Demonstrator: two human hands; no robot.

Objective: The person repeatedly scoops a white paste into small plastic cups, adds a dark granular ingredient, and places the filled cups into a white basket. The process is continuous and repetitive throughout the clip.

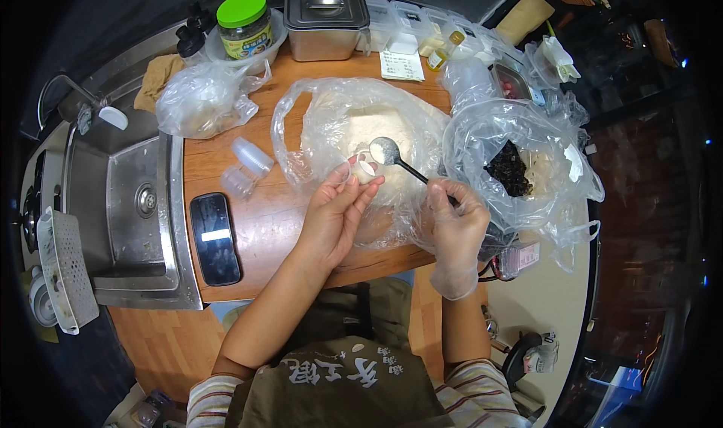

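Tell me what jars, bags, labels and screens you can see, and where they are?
Jar: back left of the counter, green lid, yellow label.
Paper note: back middle, small white slip.
Phone: flat near the sink, black, dark screen.
Clear bag: right, holds something black.
Knotted bag: back left, pale lumps inside.
Small cup: left hand holds it; right hand holds a spoon.

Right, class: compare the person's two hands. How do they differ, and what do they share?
The left hand is bare; the right hand wears a clear plastic glove. The left hand pinches a small white cup; the right hand holds a dark-handled spoon above that cup. Both work over the clear bag on the wooden counter.
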